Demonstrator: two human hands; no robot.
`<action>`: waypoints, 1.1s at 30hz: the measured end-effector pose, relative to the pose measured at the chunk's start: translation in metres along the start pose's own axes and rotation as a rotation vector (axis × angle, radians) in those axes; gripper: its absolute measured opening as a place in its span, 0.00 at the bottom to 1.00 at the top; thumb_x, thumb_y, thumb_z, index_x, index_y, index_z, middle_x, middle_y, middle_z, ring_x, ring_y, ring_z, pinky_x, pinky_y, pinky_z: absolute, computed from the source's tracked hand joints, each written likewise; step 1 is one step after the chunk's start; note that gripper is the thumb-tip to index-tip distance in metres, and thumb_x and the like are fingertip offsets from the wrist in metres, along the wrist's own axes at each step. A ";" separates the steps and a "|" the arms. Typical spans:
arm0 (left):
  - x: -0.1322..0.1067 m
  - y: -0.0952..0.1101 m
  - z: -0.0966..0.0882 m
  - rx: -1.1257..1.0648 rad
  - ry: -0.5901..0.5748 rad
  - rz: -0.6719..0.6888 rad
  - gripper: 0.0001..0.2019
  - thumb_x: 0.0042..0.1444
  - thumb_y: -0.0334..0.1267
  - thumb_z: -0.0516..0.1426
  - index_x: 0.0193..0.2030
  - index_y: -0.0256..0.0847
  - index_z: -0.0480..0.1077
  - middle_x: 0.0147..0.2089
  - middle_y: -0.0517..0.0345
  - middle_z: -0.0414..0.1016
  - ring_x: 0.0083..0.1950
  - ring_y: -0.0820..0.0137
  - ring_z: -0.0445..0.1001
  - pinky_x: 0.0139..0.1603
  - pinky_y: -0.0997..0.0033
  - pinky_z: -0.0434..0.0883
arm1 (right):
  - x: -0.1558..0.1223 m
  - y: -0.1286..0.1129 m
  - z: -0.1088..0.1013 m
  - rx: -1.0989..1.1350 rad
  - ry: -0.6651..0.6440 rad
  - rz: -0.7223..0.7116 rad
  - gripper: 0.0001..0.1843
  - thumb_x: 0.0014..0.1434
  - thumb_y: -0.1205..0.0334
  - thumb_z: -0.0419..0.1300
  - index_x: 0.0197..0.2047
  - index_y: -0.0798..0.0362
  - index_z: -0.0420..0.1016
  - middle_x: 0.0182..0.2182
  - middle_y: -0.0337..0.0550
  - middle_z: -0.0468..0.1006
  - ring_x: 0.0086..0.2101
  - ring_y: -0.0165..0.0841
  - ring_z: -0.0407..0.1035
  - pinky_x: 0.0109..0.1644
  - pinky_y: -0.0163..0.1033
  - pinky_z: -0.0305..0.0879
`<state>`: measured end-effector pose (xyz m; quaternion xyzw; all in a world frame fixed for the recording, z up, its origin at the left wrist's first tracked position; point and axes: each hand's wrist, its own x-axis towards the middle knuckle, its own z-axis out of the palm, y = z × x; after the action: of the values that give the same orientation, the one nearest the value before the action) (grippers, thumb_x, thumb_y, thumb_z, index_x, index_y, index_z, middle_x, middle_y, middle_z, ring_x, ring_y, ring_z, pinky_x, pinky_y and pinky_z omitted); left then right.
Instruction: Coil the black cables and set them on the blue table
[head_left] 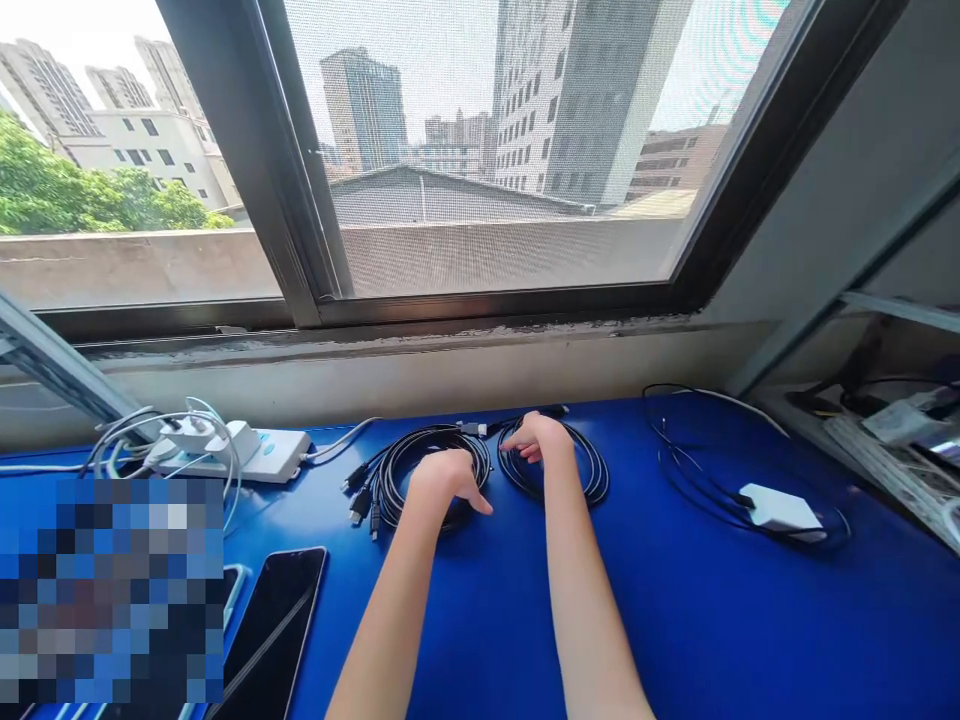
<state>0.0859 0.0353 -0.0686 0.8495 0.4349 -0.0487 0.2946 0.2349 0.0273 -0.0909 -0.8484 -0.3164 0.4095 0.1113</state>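
Two coils of black cable lie side by side on a blue table [675,620] below a window. My left hand [448,477] rests on the left coil [401,470], fingers curled down over its right side. The bundle's plug ends stick out at its left. My right hand [538,436] lies on the upper left of the right coil [589,472], fingers bent and pointing left toward a small connector [472,429] between the coils. Whether either hand really grips the cable is hidden by the fingers.
A white power strip [259,452] with white plugs and wires sits at the back left. A dark phone [274,625] lies at the front left beside a blurred patch. A white adapter [780,508] with a thin black cable lies at the right. A cluttered shelf [900,430] stands far right.
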 end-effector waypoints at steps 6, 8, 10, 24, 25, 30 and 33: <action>-0.027 0.001 -0.024 -0.003 0.079 -0.083 0.14 0.49 0.50 0.57 0.24 0.43 0.63 0.31 0.53 0.74 0.31 0.63 0.71 0.27 0.70 0.61 | 0.002 -0.009 0.005 -0.057 0.079 0.016 0.20 0.63 0.56 0.58 0.55 0.56 0.67 0.50 0.49 0.70 0.45 0.36 0.69 0.47 0.47 0.70; -0.034 -0.003 -0.031 -0.048 0.127 -0.062 0.15 0.54 0.52 0.52 0.29 0.42 0.65 0.34 0.54 0.74 0.33 0.64 0.71 0.29 0.70 0.63 | 0.002 -0.011 0.008 -0.048 0.104 0.015 0.20 0.63 0.56 0.58 0.56 0.55 0.67 0.51 0.49 0.70 0.46 0.37 0.69 0.48 0.48 0.70; -0.039 -0.008 -0.038 -0.123 0.205 -0.011 0.16 0.55 0.54 0.50 0.33 0.42 0.66 0.36 0.54 0.74 0.35 0.65 0.72 0.31 0.71 0.65 | 0.001 -0.012 0.010 -0.028 0.124 0.009 0.20 0.63 0.56 0.58 0.56 0.55 0.67 0.52 0.49 0.69 0.47 0.37 0.69 0.48 0.48 0.70; -0.063 -0.010 -0.051 -0.385 0.575 0.317 0.19 0.56 0.55 0.49 0.31 0.41 0.69 0.30 0.56 0.73 0.33 0.67 0.70 0.32 0.71 0.66 | -0.054 -0.001 -0.036 0.460 0.511 -0.385 0.16 0.63 0.63 0.56 0.52 0.60 0.68 0.40 0.45 0.74 0.38 0.30 0.69 0.41 0.37 0.68; -0.065 -0.008 -0.051 -0.397 0.592 0.350 0.19 0.57 0.55 0.50 0.31 0.41 0.69 0.29 0.57 0.73 0.33 0.68 0.70 0.32 0.71 0.66 | -0.063 -0.002 -0.038 0.517 0.547 -0.427 0.20 0.63 0.63 0.55 0.57 0.61 0.65 0.39 0.44 0.75 0.38 0.30 0.69 0.40 0.34 0.67; -0.075 0.010 -0.045 -0.508 0.621 0.461 0.17 0.59 0.52 0.51 0.38 0.42 0.72 0.35 0.57 0.75 0.36 0.69 0.70 0.31 0.75 0.65 | -0.104 -0.009 -0.032 0.760 0.601 -0.636 0.42 0.55 0.56 0.55 0.69 0.60 0.48 0.42 0.46 0.77 0.32 0.30 0.69 0.29 0.32 0.65; -0.079 0.021 -0.038 -0.580 0.578 0.493 0.17 0.59 0.53 0.52 0.45 0.43 0.71 0.39 0.57 0.75 0.37 0.70 0.68 0.34 0.75 0.66 | -0.121 -0.013 -0.016 0.932 0.547 -0.860 0.45 0.48 0.49 0.60 0.67 0.57 0.57 0.44 0.48 0.77 0.31 0.33 0.69 0.22 0.33 0.63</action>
<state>0.0465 -0.0098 -0.0010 0.7888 0.2800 0.3842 0.3896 0.1851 -0.0374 0.0011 -0.5839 -0.3765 0.1934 0.6928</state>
